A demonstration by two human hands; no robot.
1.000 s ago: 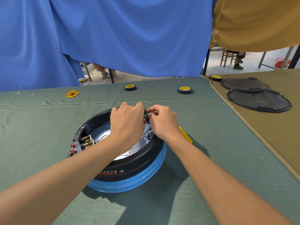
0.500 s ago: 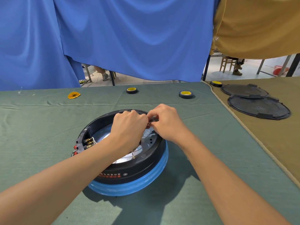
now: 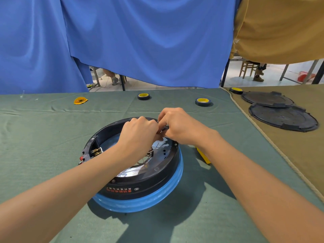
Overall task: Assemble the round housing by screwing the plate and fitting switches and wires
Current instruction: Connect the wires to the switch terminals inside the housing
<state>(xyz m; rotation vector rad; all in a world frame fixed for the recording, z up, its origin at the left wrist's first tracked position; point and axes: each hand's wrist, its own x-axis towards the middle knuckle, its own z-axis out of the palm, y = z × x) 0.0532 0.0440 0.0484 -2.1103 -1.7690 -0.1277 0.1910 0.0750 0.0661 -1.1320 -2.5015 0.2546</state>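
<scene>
A round black housing (image 3: 145, 185) with a blue lower rim stands on the green cloth before me, open side up. A shiny metal plate (image 3: 126, 171) lies inside it, and brass terminals (image 3: 96, 152) sit at its left wall. My left hand (image 3: 138, 135) and my right hand (image 3: 180, 127) meet over the far inner rim. Their fingers are curled round a small dark part (image 3: 164, 129) with thin wires, which is mostly hidden between them.
A yellow-handled tool (image 3: 203, 155) lies just right of the housing under my right forearm. Two tape rolls (image 3: 143, 96) (image 3: 203, 102) and an orange piece (image 3: 80, 100) lie farther back. Two black round covers (image 3: 283, 118) and another tape roll (image 3: 236, 90) rest on the tan cloth at right.
Both hands have stayed together at the far rim, shifting slightly toward the back. The view has tilted up a little. The housing has not moved.
</scene>
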